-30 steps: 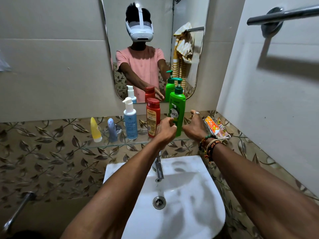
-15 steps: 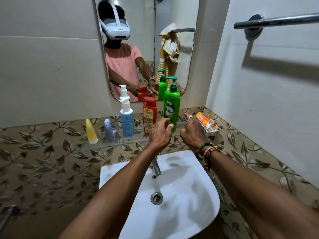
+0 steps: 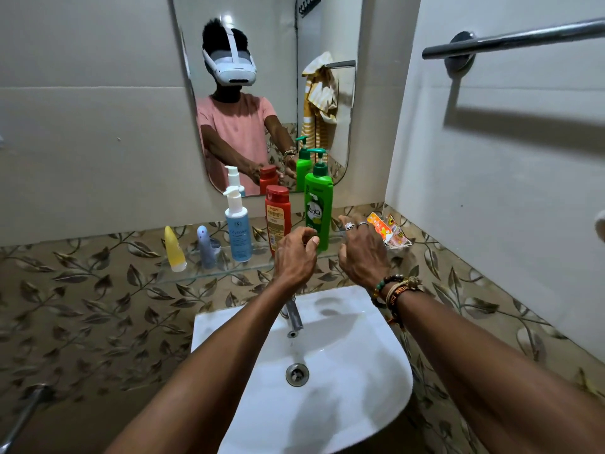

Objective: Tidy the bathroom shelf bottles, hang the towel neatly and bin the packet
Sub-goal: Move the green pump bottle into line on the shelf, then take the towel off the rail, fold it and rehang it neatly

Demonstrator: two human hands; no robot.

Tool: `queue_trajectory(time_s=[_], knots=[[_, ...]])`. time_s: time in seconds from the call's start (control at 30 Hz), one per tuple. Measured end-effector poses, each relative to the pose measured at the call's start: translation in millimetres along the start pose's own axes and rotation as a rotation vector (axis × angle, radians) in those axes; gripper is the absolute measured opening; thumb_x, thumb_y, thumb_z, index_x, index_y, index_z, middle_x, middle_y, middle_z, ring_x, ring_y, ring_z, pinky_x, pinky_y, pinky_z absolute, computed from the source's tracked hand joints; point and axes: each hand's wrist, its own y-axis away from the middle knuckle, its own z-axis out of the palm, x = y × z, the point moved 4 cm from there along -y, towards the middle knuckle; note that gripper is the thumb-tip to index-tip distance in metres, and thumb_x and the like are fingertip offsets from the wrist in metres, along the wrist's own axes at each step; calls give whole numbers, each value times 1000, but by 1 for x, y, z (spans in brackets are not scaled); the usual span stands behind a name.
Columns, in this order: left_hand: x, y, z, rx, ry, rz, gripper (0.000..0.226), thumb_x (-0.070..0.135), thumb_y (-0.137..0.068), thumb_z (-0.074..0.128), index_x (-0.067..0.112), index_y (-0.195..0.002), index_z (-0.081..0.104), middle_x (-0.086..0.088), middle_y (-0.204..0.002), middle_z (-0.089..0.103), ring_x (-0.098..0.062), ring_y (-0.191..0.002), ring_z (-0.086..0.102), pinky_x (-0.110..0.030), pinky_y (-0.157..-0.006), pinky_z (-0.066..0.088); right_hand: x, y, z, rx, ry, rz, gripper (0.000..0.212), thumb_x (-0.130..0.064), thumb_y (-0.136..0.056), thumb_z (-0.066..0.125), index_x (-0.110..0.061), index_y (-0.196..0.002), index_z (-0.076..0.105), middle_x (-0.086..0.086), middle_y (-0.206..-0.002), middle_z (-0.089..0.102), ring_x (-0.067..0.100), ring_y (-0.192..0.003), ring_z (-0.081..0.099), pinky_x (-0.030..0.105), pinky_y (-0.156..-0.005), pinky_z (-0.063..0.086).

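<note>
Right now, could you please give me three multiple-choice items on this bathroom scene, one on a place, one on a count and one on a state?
1. Where is the packet? A in the sink; B right of the green bottle, near the wall corner; C on the floor.
2. How many bottles stand on the shelf? A three; B five; C seven.
3. How does the towel in the mirror hang? A bunched over the rail; B spread flat; C neatly folded.
Answers: B, it sits beyond the green bottle; B, yellow bottle, grey-blue bottle, blue pump bottle, red bottle and the green one; A, it crumples in folds.
</note>
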Motion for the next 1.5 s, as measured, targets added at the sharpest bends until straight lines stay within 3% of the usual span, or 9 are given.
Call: queue_trajectory(time_s=[0.23, 0.4, 0.57, 0.7, 0.83, 1.07, 1.23, 1.5], knots=[[4, 17, 0, 43, -71, 4, 24, 26, -98, 54, 14, -117, 61, -6, -113, 66, -21, -101, 62, -39, -85, 54, 3, 18, -2, -55, 80, -116, 67, -26, -83, 64, -6, -143, 41, 20, -150, 35, 38, -134, 37, 48, -108, 36], [-1, 23, -8, 37, -106, 2, 22, 25, -98, 53, 13, -115, 59, -8, -111, 64, -22, -101, 60, -40, -87, 54, 3, 21, -3, -39, 130, -143, 68, -28, -88, 56, -9, -148, 32, 19, -157, 23, 35, -144, 22, 49, -116, 22], [2, 21, -8, 46, -111, 23, 24, 27, -97, 55, 13, -116, 61, -8, -111, 65, -21, -100, 60, -39, -86, 54, 6, 20, -13, -6, 211, -143, 68, -31, -87, 54, -10, -148, 32, 19, -157, 21, 36, -145, 20, 50, -117, 18], [4, 12, -6, 34, -82, 56, 24, 27, -97, 55, 14, -116, 61, -8, -113, 65, -21, -102, 60, -42, -88, 54, 7, 19, -21, 8, 285, -130, 68, -28, -84, 54, -12, -147, 35, 19, -156, 24, 36, -144, 23, 52, -116, 19], [9, -1, -7, 29, -86, 125, 27, 27, -97, 56, 13, -118, 61, -8, -114, 63, -20, -101, 58, -33, -83, 50, 9, 16, -33, 14, 344, -81, 70, -27, -83, 55, -14, -148, 33, 16, -157, 22, 35, -144, 22, 51, -115, 20], [13, -24, -18, -7, -90, 252, 26, 25, -97, 55, 10, -119, 59, -10, -113, 61, -23, -103, 55, -37, -90, 47, -2, 13, -51, 54, 406, -51, 65, -20, -84, 56, -11, -145, 37, 18, -155, 28, 37, -142, 27, 52, -115, 23], [13, -35, -22, -11, -139, 403, 29, 25, -95, 58, 8, -119, 60, -12, -108, 62, -22, -96, 52, -33, -83, 43, -7, 9, -63, 65, 517, -66, 61, -17, -84, 59, -8, -143, 42, 20, -153, 33, 38, -142, 31, 54, -114, 25], [26, -46, -21, -16, -119, 556, 29, 22, -92, 64, 3, -114, 64, -21, -107, 64, -38, -96, 58, -46, -84, 46, -21, 18, -87, 142, 657, -51, 64, -46, -85, 61, -13, -139, 49, 16, -152, 37, 35, -141, 34, 52, -115, 26]])
